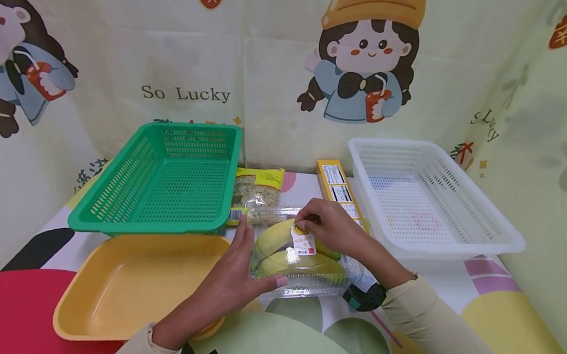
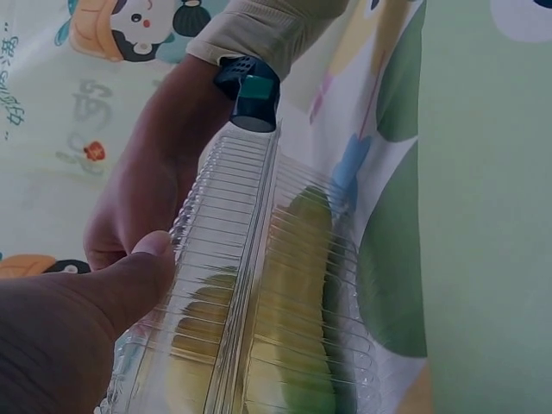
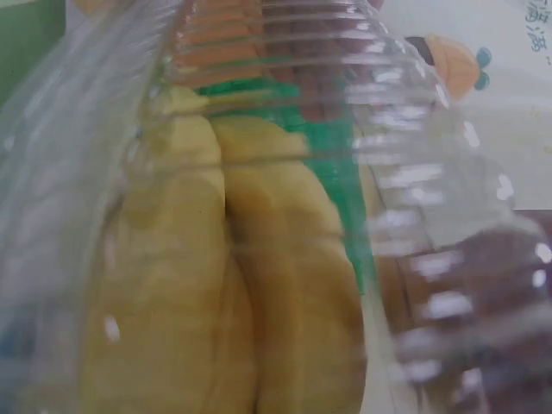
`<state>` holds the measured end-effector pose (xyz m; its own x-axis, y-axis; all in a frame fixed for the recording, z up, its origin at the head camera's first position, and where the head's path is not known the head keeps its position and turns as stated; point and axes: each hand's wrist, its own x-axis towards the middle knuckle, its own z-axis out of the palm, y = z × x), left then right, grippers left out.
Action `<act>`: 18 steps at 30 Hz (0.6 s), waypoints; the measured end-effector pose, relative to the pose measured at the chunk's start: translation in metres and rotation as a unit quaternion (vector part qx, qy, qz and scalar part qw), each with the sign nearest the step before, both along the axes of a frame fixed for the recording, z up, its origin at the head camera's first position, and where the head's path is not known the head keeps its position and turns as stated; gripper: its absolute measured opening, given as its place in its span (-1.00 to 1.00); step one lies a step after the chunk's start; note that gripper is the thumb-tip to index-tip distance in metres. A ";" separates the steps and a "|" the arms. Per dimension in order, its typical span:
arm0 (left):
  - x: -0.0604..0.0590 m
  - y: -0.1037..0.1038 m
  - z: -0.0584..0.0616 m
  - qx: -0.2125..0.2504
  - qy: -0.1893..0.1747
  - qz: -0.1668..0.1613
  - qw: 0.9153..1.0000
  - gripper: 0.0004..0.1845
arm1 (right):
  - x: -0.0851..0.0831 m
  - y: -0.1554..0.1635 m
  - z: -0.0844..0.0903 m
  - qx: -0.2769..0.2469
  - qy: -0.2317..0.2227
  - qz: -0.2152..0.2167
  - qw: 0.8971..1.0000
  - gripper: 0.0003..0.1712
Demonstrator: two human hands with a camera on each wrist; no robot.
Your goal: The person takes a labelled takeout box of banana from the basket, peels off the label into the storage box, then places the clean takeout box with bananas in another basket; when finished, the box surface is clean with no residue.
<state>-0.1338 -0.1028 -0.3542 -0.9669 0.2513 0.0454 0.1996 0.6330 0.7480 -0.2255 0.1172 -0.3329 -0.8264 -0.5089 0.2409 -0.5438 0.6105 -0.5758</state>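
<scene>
Fingers of the left hand [image 1: 240, 270] lie straight and flat against the left side of a clear plastic clamshell box [image 1: 302, 277], the thumb [image 2: 129, 280] pressing its ribbed edge, while the right hand [image 1: 328, 226] curls over the top and pinches at the lid near a small label [image 1: 304, 243]. Both hands are holding the box, which sits on the patterned tablecloth [image 1: 295, 346] in the middle of the table, just in front of the person.

Behind it on the left stands a green slotted basket [image 1: 165, 177], its front edge resting over a shallow yellow tray [image 1: 133, 283] that lies just beside the left hand. On the right, close to the right forearm, is a white slotted basket [image 1: 428, 200].

Inside the box lie yellow-green bananas [image 1: 278, 248], side by side, seen through the ridged plastic. Between the two baskets, beyond the box, a yellow-green snack packet [image 1: 257, 192] and a long yellow carton [image 1: 338, 189] rest flat on the cloth.
</scene>
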 end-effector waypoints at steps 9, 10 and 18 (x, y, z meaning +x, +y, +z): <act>-0.001 0.000 -0.001 -0.007 0.000 0.006 1.000 0.32 | 0.002 0.000 0.000 -0.005 0.008 -0.001 1.000 -0.98; -0.001 0.000 -0.001 -0.008 0.000 0.007 1.000 0.32 | 0.002 0.000 0.000 -0.005 0.005 -0.003 1.000 -0.98; -0.001 0.001 -0.001 -0.006 -0.005 0.009 1.000 0.32 | 0.006 0.001 0.001 -0.022 -0.005 -0.010 1.000 -0.97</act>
<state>-0.1350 -0.1017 -0.3549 -0.9714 0.2350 0.0336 0.1817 0.6448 0.7424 -0.2191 0.1180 -0.3323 -0.8394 -0.4807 0.2538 -0.5250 0.5959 -0.6077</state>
